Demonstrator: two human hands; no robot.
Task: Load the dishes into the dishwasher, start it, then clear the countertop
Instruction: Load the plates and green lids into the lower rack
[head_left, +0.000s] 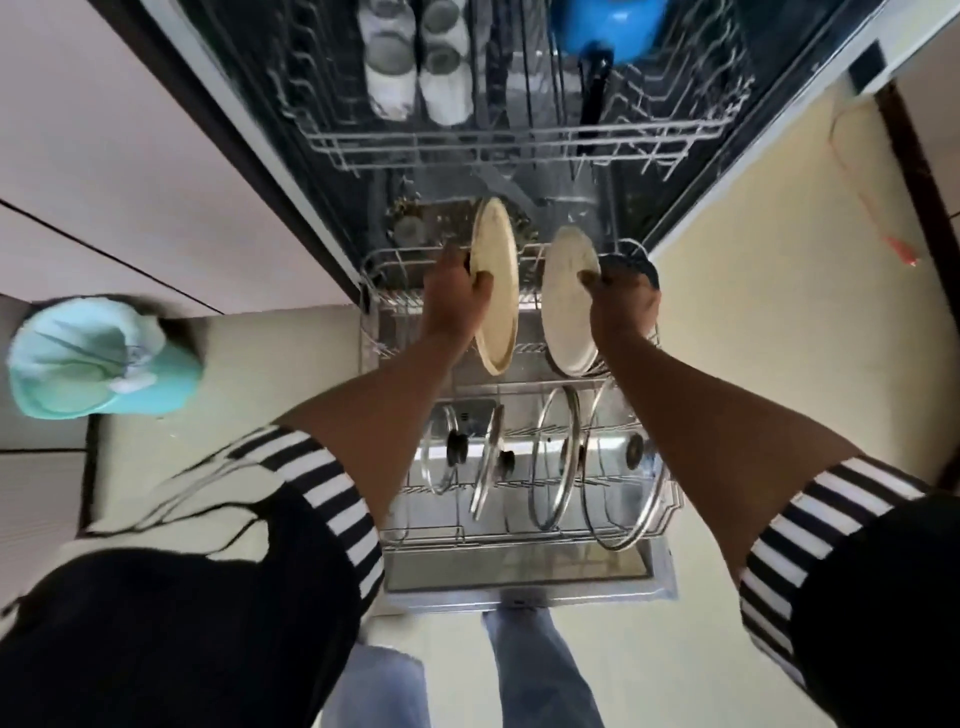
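Note:
The dishwasher stands open below me, its lower rack (670, 499) pulled out over the door. My left hand (454, 299) grips a cream plate (496, 291) on edge above the rack's far half. My right hand (621, 301) holds a second, whiter plate (566, 306) on edge beside it, with a dark dish (636, 262) partly hidden behind that hand. Several glass pot lids (553, 457) stand upright in the near half of the rack.
The upper rack (519, 140) holds white cups (415, 67) and a blue pot with a black handle (605, 26). A turquoise cap (98, 358) hangs at the left. Cabinet fronts flank the left; cream floor tiles lie on both sides. My legs stand at the door's edge.

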